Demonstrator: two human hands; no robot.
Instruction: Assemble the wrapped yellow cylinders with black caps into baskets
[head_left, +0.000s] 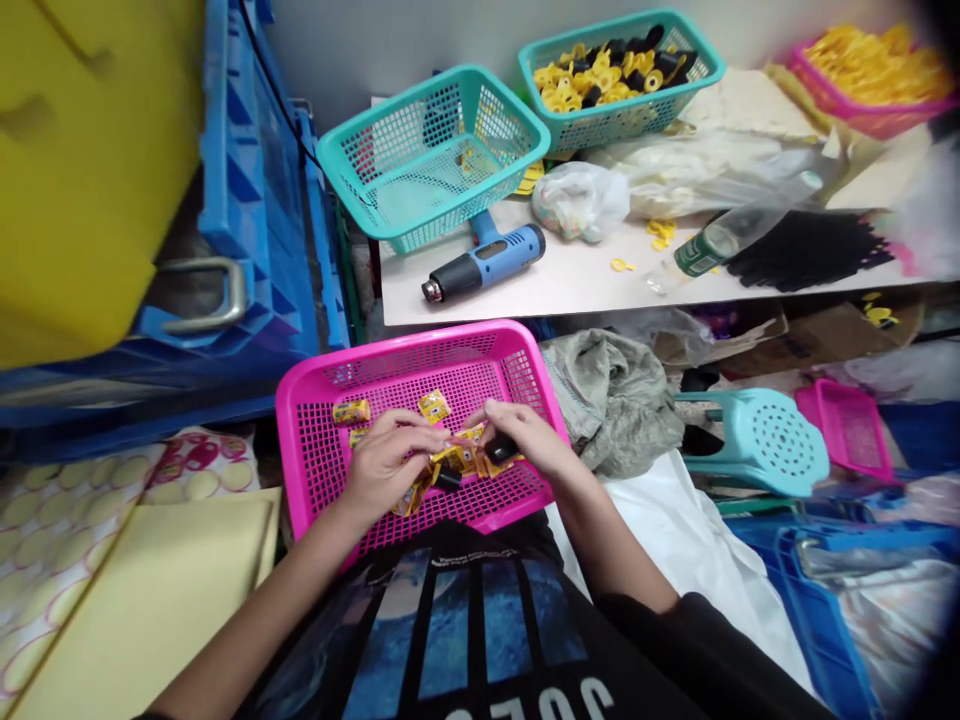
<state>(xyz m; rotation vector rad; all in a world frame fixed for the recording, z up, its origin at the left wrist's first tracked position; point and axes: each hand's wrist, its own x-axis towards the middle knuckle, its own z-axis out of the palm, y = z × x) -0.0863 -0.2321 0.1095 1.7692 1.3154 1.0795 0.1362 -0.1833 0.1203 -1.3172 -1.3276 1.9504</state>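
Observation:
A pink plastic basket [409,345] sits in front of my body, with both hands over its inside. My left hand [386,465] has its thumb and fingers pinched together near the basket's middle. What lies between its fingertips is too small to tell. In the curled fingers of my right hand [529,435] is a short black cylindrical piece [501,448]. The fingertips of both hands nearly meet over yellow printed sleeves [469,460]. Another black piece [448,478] lies below them. More yellow sleeves lie toward the back, one rolled sleeve [351,411] at the left and one flatter sleeve [433,405].
Behind the basket, a white table [585,285] holds a blue heat gun [487,262], a teal basket [435,225], a second teal basket [600,125] of yellow and black parts, and a plastic bag [581,200]. Blue crates [255,200] stand left; a turquoise stool [776,440] stands right.

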